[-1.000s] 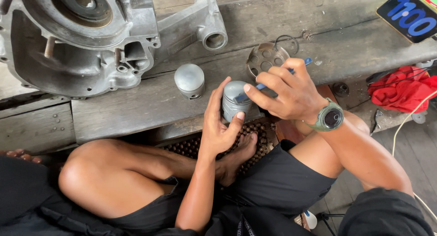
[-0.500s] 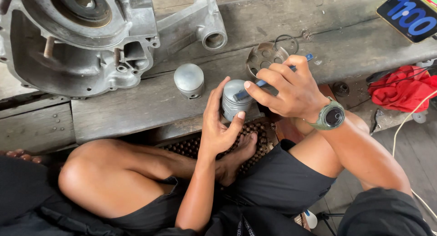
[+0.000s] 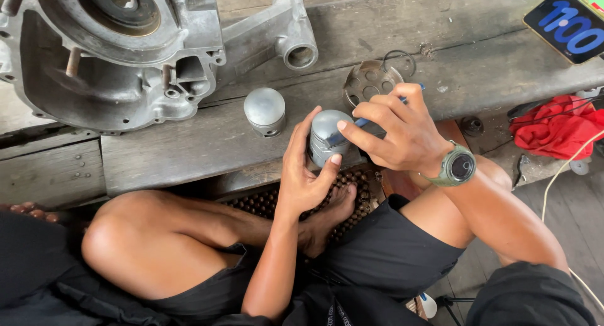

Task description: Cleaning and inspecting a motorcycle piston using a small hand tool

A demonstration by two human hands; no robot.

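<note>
My left hand [image 3: 303,168] grips a silver piston [image 3: 327,137] from below and behind, holding it just off the front edge of a wooden bench [image 3: 189,143]. My right hand [image 3: 396,131] pinches a blue-handled tool [image 3: 365,119] whose tip rests on the piston's crown. A green watch [image 3: 456,167] sits on my right wrist. A second silver piston [image 3: 265,111] stands upright on the bench a little to the left.
A large grey engine casing [image 3: 126,49] fills the bench's far left. A perforated metal disc [image 3: 371,80] and a wire ring [image 3: 402,58] lie behind my right hand. A phone [image 3: 566,24] rests far right, with a red cloth [image 3: 553,134] below. My bare legs are crossed underneath.
Both hands stay on the piston; the tool tip has shifted slightly across its crown. Nothing else has moved.
</note>
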